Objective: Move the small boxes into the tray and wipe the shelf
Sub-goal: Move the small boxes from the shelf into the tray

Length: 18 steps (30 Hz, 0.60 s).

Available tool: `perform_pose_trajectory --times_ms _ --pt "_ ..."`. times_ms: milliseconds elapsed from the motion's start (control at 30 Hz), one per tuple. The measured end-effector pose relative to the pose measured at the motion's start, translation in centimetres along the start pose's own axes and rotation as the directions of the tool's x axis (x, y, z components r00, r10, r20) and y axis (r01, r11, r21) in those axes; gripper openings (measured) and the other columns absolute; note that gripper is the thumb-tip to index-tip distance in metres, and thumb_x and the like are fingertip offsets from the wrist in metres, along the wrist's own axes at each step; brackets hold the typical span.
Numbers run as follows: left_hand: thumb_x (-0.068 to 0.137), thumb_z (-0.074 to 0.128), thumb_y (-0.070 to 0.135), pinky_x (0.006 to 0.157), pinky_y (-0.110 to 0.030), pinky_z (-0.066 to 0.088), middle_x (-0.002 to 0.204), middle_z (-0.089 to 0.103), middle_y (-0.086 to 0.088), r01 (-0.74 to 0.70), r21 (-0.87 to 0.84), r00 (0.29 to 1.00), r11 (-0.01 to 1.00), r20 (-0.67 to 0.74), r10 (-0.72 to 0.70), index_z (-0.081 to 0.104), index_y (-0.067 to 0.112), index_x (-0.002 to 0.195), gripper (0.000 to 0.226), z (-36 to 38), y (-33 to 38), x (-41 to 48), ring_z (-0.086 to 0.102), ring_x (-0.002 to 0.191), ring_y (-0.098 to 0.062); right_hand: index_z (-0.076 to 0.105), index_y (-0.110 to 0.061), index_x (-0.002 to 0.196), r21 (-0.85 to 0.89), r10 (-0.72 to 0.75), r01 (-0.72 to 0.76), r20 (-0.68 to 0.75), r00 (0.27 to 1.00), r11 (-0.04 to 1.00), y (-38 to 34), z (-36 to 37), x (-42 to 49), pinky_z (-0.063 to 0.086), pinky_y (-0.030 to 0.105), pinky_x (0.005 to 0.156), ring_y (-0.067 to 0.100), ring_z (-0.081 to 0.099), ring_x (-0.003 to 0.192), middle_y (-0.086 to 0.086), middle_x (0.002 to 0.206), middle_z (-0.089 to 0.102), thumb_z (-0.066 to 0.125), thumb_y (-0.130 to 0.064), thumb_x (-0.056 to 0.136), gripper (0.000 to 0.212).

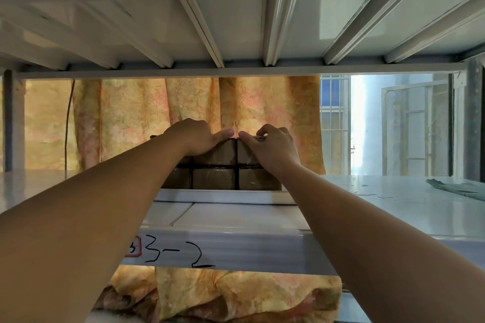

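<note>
Small boxes (223, 168) sit stacked in the tray (225, 196) mid-shelf (393, 207); left hand (195, 137) and right hand (273, 145) grip the top row; uneven pulling could topple it

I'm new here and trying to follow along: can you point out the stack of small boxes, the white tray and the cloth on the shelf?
small boxes (214, 178): head view, front face of a lower middle box.
white tray (225, 196): head view, its front rim below the boxes.
cloth (462, 189): head view, folded grey-green fabric at right.
</note>
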<state>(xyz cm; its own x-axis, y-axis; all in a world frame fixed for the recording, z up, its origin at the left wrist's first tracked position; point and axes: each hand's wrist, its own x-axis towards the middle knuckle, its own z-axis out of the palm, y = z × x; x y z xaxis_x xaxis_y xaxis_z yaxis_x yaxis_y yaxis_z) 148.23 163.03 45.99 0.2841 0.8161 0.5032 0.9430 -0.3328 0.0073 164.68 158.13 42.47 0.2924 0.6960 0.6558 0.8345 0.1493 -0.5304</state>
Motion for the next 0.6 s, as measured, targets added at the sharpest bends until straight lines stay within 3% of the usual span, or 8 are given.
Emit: perform_pose_trajectory --times_ms 67,200,300,467,600 --pt "0.083 0.02 0.075 0.071 -0.032 0.041 0.098 0.066 -0.012 -0.026 0.036 1.0 0.999 0.004 0.026 0.065 0.007 0.101 0.084 0.0 0.1 0.0 0.059 0.088 -0.026 0.06 -0.019 0.113 -0.016 -0.015 0.016 0.026 1.0 1.0 0.3 -0.5 0.1 0.036 0.029 0.073 0.016 0.044 0.09 0.008 0.128 0.05 0.051 -0.066 0.081 0.057" --pt "0.078 0.033 0.078 0.076 -0.033 0.046 0.107 0.066 -0.007 -0.054 0.074 0.998 0.996 -0.02 0.055 0.062 0.015 0.113 0.077 -0.1 -0.3 -0.5 0.06 0.095 -0.023 0.059 -0.021 0.109 -0.091 -0.057 0.062 0.063 0.996 0.994 0.9 -0.8 0.5 0.036 0.029 0.071 0.015 0.042 0.088 0.008 0.126 0.051 0.05 -0.068 0.081 0.056" --pt "0.079 0.034 0.076 0.079 -0.036 0.05 0.111 0.064 -0.007 -0.062 0.085 0.993 0.994 -0.092 0.07 0.057 0.016 0.119 0.075 0.6 -0.7 -1.0 0.059 0.097 -0.024 0.058 -0.022 0.112 -0.133 -0.082 0.096 0.104 0.991 0.986 1.0 -0.7 0.7 0.038 0.029 0.073 0.016 0.042 0.09 0.009 0.126 0.05 0.047 -0.07 0.081 0.058" --pt "0.089 0.032 0.064 0.092 -0.042 0.048 0.132 0.056 -0.009 -0.148 -0.071 0.932 0.986 -0.344 0.115 0.048 0.017 0.133 0.066 1.7 0.1 -2.0 0.052 0.119 -0.028 0.055 -0.024 0.119 -0.176 -0.097 0.117 0.119 0.988 0.977 1.2 -0.4 0.6 0.04 0.031 0.074 0.025 0.052 0.105 0.009 0.124 0.05 0.048 -0.067 0.083 0.057" --pt "0.094 0.045 0.039 0.099 -0.039 0.042 0.136 0.054 -0.007 -0.297 -0.089 0.889 0.951 -0.389 0.241 0.044 0.017 0.137 0.048 1.4 1.5 -2.7 0.046 0.125 -0.026 0.051 -0.027 0.131 -0.186 -0.084 0.114 0.163 0.983 0.976 1.3 -0.7 1.1 0.044 0.034 0.084 0.026 0.052 0.113 0.008 0.132 0.05 0.051 -0.063 0.083 0.06"
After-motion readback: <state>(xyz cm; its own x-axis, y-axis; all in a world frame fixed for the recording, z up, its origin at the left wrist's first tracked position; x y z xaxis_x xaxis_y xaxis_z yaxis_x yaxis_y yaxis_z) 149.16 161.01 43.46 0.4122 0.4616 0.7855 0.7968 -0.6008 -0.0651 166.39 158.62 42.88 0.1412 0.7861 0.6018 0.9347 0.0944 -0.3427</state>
